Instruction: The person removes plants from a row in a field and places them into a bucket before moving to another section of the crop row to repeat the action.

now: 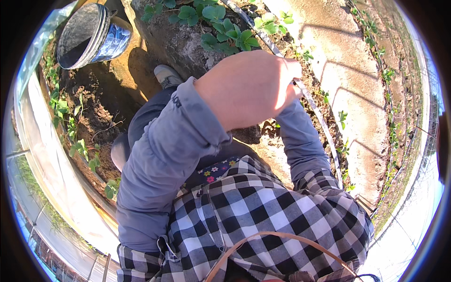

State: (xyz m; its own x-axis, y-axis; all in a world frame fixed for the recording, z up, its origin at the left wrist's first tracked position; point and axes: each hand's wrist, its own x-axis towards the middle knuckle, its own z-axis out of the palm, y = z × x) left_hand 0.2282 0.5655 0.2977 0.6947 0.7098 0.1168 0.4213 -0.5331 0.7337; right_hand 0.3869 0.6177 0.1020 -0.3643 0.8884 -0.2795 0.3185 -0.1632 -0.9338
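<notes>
My left hand point(251, 88) reaches across to the right, back uppermost and fingers bent, over the strip of plants. Its fingertips lie at a pale drip irrigation tape point(319, 110), which passes behind them; whether they grip the tape is hidden. Below the left hand my right forearm shows in a grey-blue sleeve point(303, 139), but the right hand itself is out of sight behind the left. Just above my left hand grow strawberry plants point(229, 33) with broad green leaves. Smaller seedlings point(342, 119) line the tape on the right.
A dirty plastic bucket point(113, 38) leans on its side at upper left. My shoe point(167, 75) rests in the furrow beside a raised soil bed point(183, 44). More plant rows point(389, 75) run along the right. White plastic sheeting point(45, 141) borders the left.
</notes>
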